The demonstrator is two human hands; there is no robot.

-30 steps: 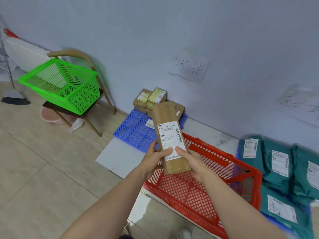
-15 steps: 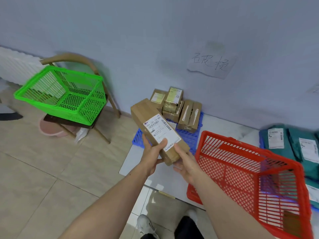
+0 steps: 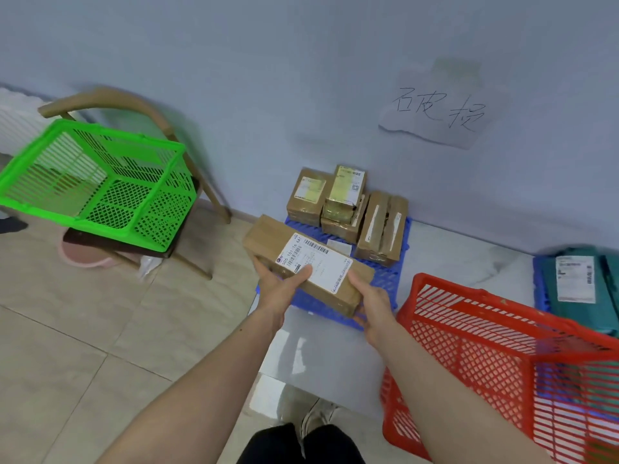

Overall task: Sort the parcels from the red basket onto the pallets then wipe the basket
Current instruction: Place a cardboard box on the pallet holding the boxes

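Head view: left hand [image 3: 284, 289] and right hand [image 3: 371, 306] grip the long parcel [image 3: 301, 259] above the blue pallet [image 3: 392, 279].

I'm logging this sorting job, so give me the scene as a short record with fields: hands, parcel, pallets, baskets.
hands: left hand and right hand grip the long box
parcel: long box, label up, over the blue pallet
pallets: blue pallet holds cardboard boxes; green mailers further right
baskets: red basket on floor; green basket on chair

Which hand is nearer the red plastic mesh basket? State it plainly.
The right hand: it grips the near end of the long brown cardboard parcel just beside the red plastic mesh basket. The left hand holds the parcel's middle, farther from the basket.
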